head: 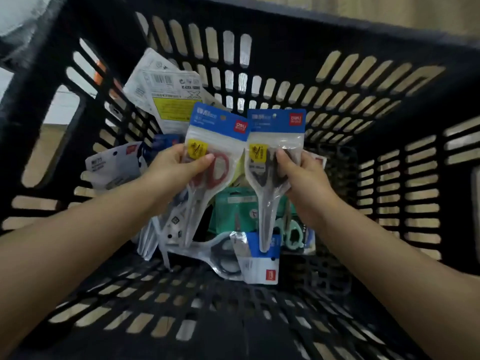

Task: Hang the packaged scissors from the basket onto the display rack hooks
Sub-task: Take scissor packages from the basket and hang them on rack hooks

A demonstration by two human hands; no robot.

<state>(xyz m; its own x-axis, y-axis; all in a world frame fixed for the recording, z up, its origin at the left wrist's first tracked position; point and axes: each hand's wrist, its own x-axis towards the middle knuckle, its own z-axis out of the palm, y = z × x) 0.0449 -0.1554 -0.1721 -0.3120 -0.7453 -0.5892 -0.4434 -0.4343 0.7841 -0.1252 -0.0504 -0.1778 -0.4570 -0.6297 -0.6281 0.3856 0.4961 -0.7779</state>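
Two clear scissor packs with blue header cards are held up side by side over the black basket point(389, 81): the red pack point(207, 175), with red handles, and the dark pack point(270, 183), with dark handles. The red pack is pinched by the left hand point(176, 167), thumb laid across its front; the dark pack is gripped by the right hand point(304, 175). More packs point(233, 245) are heaped below, partly covered and blurred

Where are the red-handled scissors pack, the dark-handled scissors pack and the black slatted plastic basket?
red-handled scissors pack point(220, 166): head view, red handle loop.
dark-handled scissors pack point(275, 120): head view, blue header card.
black slatted plastic basket point(324, 42): head view, far rim.
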